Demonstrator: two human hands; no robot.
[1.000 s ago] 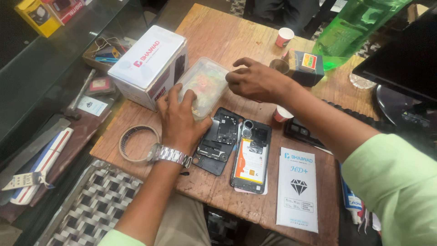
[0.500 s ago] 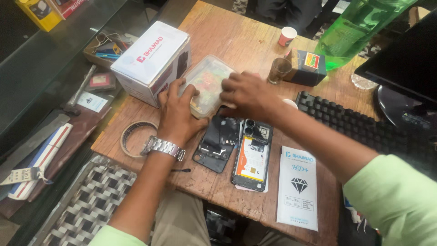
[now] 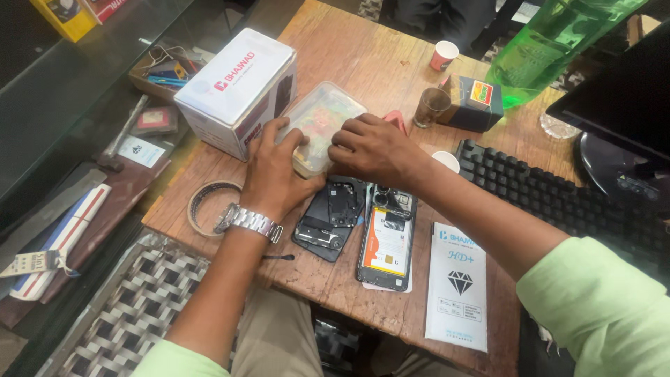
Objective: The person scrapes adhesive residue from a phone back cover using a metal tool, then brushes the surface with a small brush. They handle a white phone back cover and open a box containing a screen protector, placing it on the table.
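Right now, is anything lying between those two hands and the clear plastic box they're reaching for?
Nothing visible does. The left hand and the right hand both rest directly on the clear plastic box. The white carton stands beside it on the left, and the opened phone lies nearer the person, below the hands.

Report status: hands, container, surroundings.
Left hand and right hand both on clear plastic lidded container. White cardboard box crowds its left side. Opened black phone lies nearer, apart.
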